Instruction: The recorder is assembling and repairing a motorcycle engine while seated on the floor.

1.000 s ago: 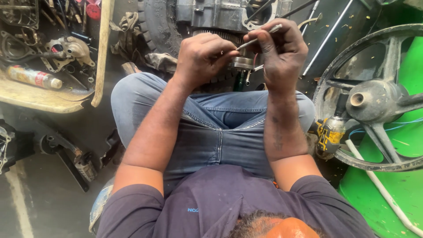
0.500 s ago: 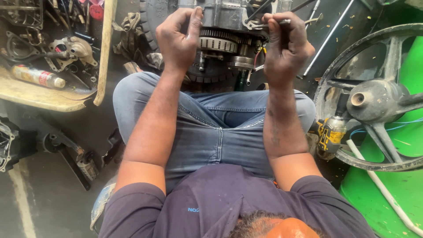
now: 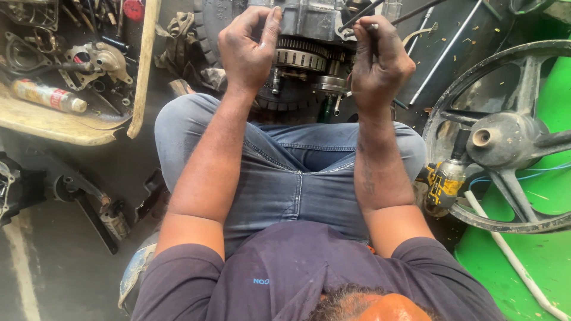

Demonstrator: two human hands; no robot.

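Your left hand (image 3: pixel 247 50) braced open against the engine (image 3: pixel 309 24); right hand (image 3: pixel 380 62) pinched a thin tool (image 3: pixel 370 27); it risked slipping into the gear (image 3: pixel 300 59).

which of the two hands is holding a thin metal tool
The right hand: it grips a thin metal tool by its fingertips. The left hand holds nothing and rests its fingers on the grey metal engine casing.
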